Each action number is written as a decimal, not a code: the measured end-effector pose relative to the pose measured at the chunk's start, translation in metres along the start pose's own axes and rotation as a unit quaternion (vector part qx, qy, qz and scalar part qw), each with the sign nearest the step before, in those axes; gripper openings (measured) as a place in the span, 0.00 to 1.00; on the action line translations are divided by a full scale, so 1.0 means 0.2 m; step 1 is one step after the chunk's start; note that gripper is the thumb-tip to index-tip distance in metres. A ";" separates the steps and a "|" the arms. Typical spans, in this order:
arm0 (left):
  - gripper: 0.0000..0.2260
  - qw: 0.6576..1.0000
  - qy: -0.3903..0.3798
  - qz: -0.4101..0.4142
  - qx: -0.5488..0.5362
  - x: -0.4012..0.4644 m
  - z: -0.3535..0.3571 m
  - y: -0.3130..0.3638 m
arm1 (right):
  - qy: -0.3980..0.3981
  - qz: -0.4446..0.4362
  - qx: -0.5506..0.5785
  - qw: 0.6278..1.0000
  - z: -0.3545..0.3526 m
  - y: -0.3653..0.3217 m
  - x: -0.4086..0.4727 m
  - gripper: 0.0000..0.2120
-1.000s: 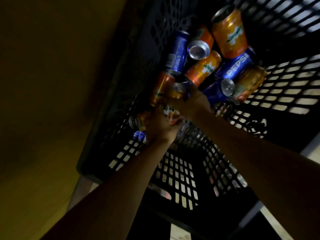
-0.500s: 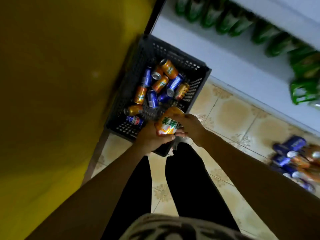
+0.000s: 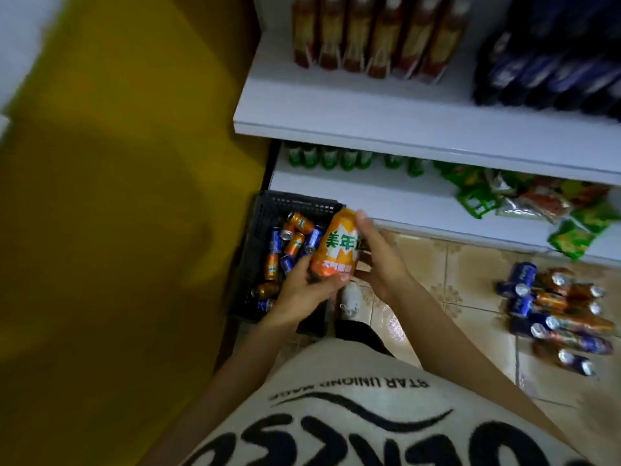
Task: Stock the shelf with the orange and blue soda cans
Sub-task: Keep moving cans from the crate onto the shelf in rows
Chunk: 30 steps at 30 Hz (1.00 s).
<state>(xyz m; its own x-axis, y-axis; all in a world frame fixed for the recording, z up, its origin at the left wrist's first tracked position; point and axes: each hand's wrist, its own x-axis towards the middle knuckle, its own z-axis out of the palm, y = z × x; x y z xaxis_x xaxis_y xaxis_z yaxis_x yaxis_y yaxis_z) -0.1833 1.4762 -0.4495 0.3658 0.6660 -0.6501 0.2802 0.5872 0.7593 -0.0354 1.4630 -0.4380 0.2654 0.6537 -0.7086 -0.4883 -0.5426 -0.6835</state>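
Both hands are gripping one orange can (image 3: 337, 245) with green lettering: left hand (image 3: 304, 290) curling underneath, right hand (image 3: 378, 257) fingers wrapping its right side.

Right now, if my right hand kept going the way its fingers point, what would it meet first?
Probably the lower shelf edge: the right hand, holding the orange can, points up toward it. Depth is unclear.

1 crate (image 3: 255, 237), 2 hands (image 3: 339, 274)

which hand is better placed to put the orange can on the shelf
Probably the right hand: it grips the orange can on the side toward the lower shelf. The left hand holds its base, nearer the crate.
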 end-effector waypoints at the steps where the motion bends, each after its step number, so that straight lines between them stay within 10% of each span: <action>1: 0.22 1.000 -0.017 0.006 -0.011 -0.06 0.02 0.01 | -0.008 -0.007 0.041 0.999 -0.01 -0.01 -0.08 0.35; 11: 0.26 0.984 -0.120 0.118 -0.053 -0.47 0.40 0.30 | 0.058 -0.230 0.132 0.962 -0.26 -0.21 -0.71 0.26; 17: 0.20 0.940 -0.199 0.025 -0.276 -0.61 0.67 0.55 | 0.105 -0.375 0.054 0.919 -0.50 -0.43 -0.85 0.31; 30: 0.26 0.877 -0.214 0.042 -0.428 -0.49 1.31 1.24 | -0.002 -0.516 -0.124 0.847 -1.05 -1.34 -0.85 0.32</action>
<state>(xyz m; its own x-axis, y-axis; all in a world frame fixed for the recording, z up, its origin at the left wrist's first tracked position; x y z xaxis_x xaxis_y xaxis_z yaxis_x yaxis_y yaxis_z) 0.0824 1.4357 -0.1898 0.7039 0.5972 -0.3846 -0.4655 0.7968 0.3853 0.2253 1.3868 -0.1709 0.4419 0.8489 0.2901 0.1928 0.2260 -0.9549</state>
